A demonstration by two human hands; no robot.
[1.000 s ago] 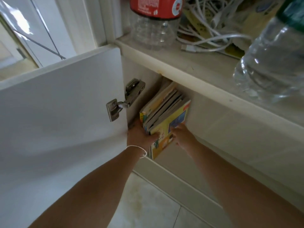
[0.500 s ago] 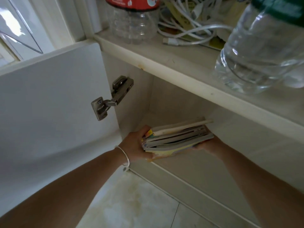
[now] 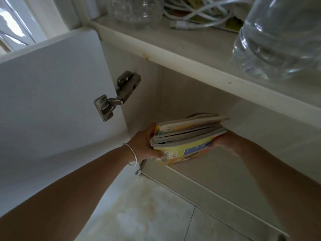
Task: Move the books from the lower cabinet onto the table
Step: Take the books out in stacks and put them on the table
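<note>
A stack of thin books [image 3: 186, 136] with a yellow cover on the underside is held flat between both hands at the mouth of the lower cabinet [image 3: 191, 94]. My left hand [image 3: 144, 143], with a silver bangle on the wrist, grips the stack's left end, thumb underneath on the yellow cover. My right hand [image 3: 224, 142] holds the right end, mostly hidden behind the books. The cabinet behind the stack looks bare in the part I can see.
The white cabinet door [image 3: 52, 94] stands open at the left on a metal hinge [image 3: 118, 94]. The table top [image 3: 199, 54] above carries a large water bottle [image 3: 281, 35], a clear bottle [image 3: 137, 11] and white cables [image 3: 196, 13]. Pale tiled floor [image 3: 147, 214] lies below.
The stack stood upright inside the cabinet a second ago; both hands have tipped it flat and drawn it out toward the cabinet's front edge. The view has tilted downward.
</note>
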